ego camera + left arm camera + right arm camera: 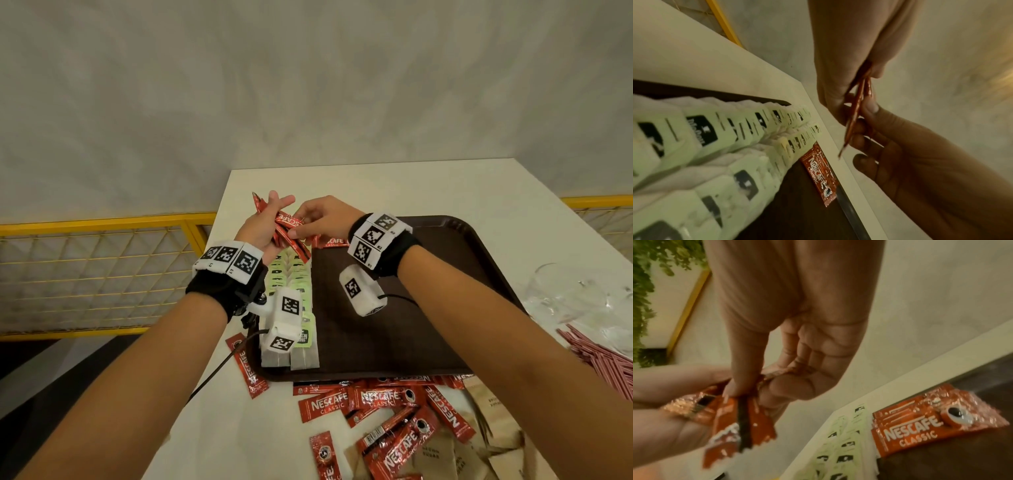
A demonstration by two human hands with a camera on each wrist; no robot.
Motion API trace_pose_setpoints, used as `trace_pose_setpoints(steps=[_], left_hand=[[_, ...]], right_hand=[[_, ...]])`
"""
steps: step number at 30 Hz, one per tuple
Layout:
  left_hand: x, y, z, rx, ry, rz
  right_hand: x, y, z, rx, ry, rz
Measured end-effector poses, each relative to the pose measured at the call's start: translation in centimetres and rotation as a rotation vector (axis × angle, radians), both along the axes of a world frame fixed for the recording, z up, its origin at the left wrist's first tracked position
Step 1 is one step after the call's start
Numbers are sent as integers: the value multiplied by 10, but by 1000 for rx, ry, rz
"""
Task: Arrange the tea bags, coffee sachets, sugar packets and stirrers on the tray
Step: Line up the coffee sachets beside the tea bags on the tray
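My left hand (pixel 270 222) holds a bunch of red coffee sachets (pixel 289 233) above the far left corner of the brown tray (pixel 411 329). My right hand (pixel 303 228) pinches one sachet of that bunch between thumb and fingers. The right wrist view shows the pinched sachets (pixel 735 418) fanned out. Two rows of green-tagged tea bags (pixel 294 284) fill the tray's left side. A small stack of sachets (pixel 920 423) lies on the tray at its far edge, right of the tea bags (pixel 846 443). Sugar packets (pixel 486 442) and pink stirrers (pixel 603 363) lie off the tray.
A heap of loose sachets (pixel 387 407) lies on the white table in front of the tray, and one more (pixel 248 366) at its left. Clear glassware (pixel 565 294) stands to the right. A yellow mesh railing (pixel 102 267) runs beyond the table's left edge.
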State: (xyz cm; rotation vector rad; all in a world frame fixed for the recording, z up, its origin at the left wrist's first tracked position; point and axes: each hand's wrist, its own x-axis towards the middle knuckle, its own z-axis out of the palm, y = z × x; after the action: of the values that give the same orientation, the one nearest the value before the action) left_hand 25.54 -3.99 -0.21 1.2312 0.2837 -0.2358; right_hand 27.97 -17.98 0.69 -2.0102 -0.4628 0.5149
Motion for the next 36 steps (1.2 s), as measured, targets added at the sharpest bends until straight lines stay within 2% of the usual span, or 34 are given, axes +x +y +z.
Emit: trace_pose_setpoints(steps=[3, 9, 12, 17, 23, 27, 33, 36], left_hand=[[-3, -4, -1, 4, 20, 6], [-1, -10, 2, 5, -1, 121], [0, -2, 5, 5, -2, 106], [-4, 11, 2, 179, -47, 63], [-1, 3, 0, 85, -72, 104], [0, -8, 0, 182, -156, 122], [-3, -7, -2, 343, -185, 82], [1, -6, 1, 349, -199, 78]], right_hand=[[-5, 2, -2, 70, 77, -26], [-12, 11, 2, 295, 172, -76], [-8, 0, 7, 246, 141, -124], [-6, -21, 13, 111, 103, -117], [-3, -20, 13, 519, 277, -267], [-1, -18, 8, 689, 322, -327], [-4, -27, 9, 552, 280, -245], [-5, -25, 12, 368, 231, -190]])
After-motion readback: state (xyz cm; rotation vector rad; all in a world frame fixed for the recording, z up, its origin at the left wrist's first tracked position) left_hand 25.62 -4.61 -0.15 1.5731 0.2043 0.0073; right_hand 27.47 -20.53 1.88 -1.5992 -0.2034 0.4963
